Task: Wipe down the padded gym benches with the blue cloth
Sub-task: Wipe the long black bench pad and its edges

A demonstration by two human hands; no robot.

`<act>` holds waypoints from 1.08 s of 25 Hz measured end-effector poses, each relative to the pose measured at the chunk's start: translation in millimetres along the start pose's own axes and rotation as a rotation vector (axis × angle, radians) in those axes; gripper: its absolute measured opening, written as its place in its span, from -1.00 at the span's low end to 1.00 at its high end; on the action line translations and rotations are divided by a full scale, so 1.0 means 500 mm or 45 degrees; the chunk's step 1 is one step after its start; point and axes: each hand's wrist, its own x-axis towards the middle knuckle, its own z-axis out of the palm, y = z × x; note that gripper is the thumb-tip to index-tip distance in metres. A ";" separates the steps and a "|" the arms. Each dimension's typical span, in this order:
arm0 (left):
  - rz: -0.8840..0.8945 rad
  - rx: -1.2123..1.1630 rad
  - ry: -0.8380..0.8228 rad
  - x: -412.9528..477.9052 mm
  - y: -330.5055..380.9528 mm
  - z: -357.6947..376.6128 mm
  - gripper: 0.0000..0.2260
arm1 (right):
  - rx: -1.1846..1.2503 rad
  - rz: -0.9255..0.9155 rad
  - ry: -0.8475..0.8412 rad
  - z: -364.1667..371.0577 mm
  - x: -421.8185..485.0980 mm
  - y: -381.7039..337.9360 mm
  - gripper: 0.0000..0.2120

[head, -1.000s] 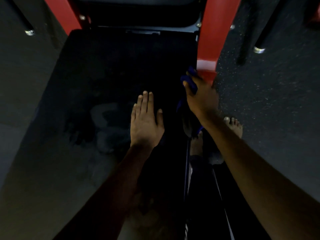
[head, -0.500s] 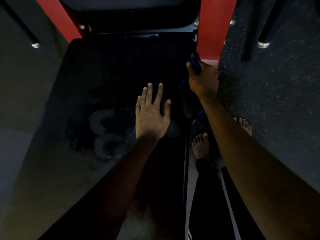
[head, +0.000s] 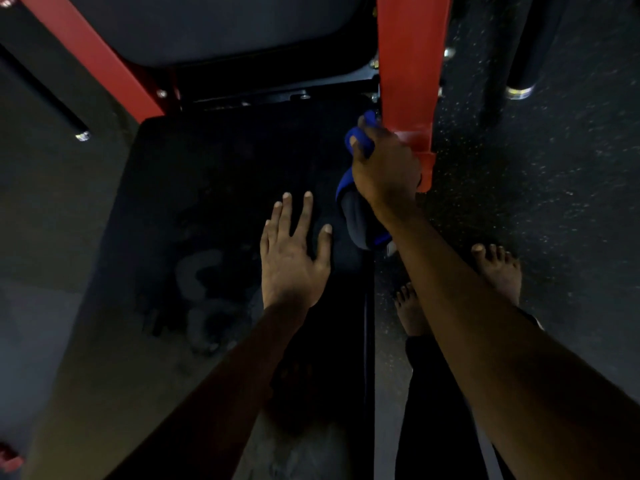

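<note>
Head view, looking down along a black padded bench [head: 214, 188] in dim light. Left hand [head: 291, 258] flat on the pad near its right edge, palm down, fingers [head: 287, 213] straight and slightly spread, thumb out toward the right, clamped on nothing. Pale smeared patch [head: 199, 289] on the pad just left of that hand, toward the middle of the bench.

Right hand [head: 384, 168] at the bench's right edge, toward the far right corner, fingers curled and closed around the blue cloth [head: 360, 140]. Cloth bunched in the fist, a blue fold bulging out beyond the knuckles against the near end of a red frame post [head: 408, 71]; another length hanging below the wrist over the right edge, blue outside and darker within. Whether the cloth presses on the pad itself or only on the post cannot be told.

Second red frame bar [head: 93, 60] slanting away from the far left corner. Dark grey pad [head: 235, 26] beyond the far edge, above black metal brackets with bolts. Speckled dark floor [head: 536, 202] to the right of the bench, with two bare feet [head: 498, 271] on it close beside the right edge, and dark trousers below them. Chrome-tipped black bars on the floor at the far right and at the left. No containers in view.
</note>
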 end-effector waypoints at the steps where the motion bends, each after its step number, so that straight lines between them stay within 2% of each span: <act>1: -0.002 0.000 -0.004 0.000 0.001 0.001 -0.46 | 0.018 -0.005 0.012 0.003 0.027 -0.001 -0.61; 5: -0.011 0.047 -0.014 0.001 0.004 0.000 -0.45 | 0.186 0.037 -0.029 0.003 0.028 0.018 -0.58; 9: -0.008 0.081 -0.019 0.002 0.007 -0.003 -0.44 | -0.006 -0.144 -0.093 0.001 -0.078 0.033 -0.60; 14: -0.024 0.079 -0.023 0.003 0.004 -0.001 -0.44 | -0.310 -0.437 -0.155 0.016 0.038 -0.008 -0.64; 17: -0.028 0.081 -0.025 0.004 0.001 -0.002 -0.43 | -0.368 -0.454 -0.218 0.015 0.096 -0.030 -0.64; 21: -0.031 0.080 -0.027 0.001 0.001 -0.004 -0.45 | -0.307 -0.389 -0.196 -0.006 0.042 -0.004 -0.62; 23: -0.026 0.074 -0.030 0.000 0.006 -0.008 -0.45 | -0.343 -0.426 -0.210 -0.013 0.019 0.011 -0.62; 27: -0.022 0.078 -0.032 0.002 0.004 -0.007 -0.45 | -0.422 -0.518 -0.168 0.016 0.086 -0.028 -0.66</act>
